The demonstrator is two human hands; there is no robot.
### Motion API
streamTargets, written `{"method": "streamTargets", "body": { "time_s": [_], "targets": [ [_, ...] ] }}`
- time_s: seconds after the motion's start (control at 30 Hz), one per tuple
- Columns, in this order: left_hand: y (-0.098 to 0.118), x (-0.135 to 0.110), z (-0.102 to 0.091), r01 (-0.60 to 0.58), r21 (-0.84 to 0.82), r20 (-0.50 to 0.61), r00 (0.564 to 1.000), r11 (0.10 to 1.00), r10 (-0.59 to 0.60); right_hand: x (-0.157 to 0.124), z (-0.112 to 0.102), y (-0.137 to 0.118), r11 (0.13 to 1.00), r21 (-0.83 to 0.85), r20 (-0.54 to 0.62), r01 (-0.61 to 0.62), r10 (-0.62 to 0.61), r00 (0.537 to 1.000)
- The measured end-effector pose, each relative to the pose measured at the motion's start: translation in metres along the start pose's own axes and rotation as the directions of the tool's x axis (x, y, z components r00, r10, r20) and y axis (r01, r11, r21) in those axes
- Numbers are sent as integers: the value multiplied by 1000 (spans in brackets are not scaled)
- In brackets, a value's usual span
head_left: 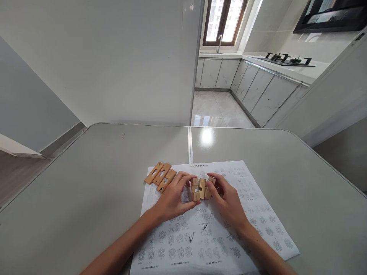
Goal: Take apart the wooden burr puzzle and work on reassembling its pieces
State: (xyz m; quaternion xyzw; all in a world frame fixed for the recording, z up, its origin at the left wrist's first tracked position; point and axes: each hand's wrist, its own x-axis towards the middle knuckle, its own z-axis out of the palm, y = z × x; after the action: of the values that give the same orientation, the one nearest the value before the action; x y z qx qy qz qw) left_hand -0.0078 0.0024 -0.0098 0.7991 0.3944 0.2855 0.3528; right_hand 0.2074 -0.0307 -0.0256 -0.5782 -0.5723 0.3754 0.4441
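Note:
Both hands meet over the printed sheet, around a small group of notched wooden puzzle pieces [202, 188]. My left hand [174, 194] grips the left piece [195, 190] from its far and near ends, thumb at the near side. My right hand [226, 196] closes its thumb and fingers on the pieces at the right, partly hiding them. Between the hands a lighter piece [202, 188] stands slightly tilted. Beyond my left hand, three flat wooden pieces with cut-out slots and numbers [161, 176] lie side by side at the sheet's upper left corner.
The white sheet [177, 252] carries rows of small assembly drawings and dark pen marks. It lies on a grey table [71, 198] with a seam [189, 145] down its middle. Past the far edge are a white wall panel [137, 68] and a kitchen with a stove [286, 60].

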Motion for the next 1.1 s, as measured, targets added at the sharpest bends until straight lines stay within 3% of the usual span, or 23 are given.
{"method": "streamTargets", "body": {
  "time_s": [0.27, 0.63, 0.9, 1.1],
  "targets": [
    [-6, -2, 5, -34, 90, -2, 999, 995, 35, 1, 0, 3, 999, -44, 36, 7, -5, 999],
    [-6, -2, 6, -48, 132, 3, 999, 990, 48, 1, 3, 8, 976, -168, 15, 140, -139, 990],
    [-2, -1, 4, -20, 122, 37, 999, 992, 15, 1, 2, 10, 973, -185, 89, 138, -124, 988],
    [1, 1, 1, -40, 144, 58, 998, 989, 32, -3, 3, 4, 977, -92, 175, 190, -172, 969]
  ]
}}
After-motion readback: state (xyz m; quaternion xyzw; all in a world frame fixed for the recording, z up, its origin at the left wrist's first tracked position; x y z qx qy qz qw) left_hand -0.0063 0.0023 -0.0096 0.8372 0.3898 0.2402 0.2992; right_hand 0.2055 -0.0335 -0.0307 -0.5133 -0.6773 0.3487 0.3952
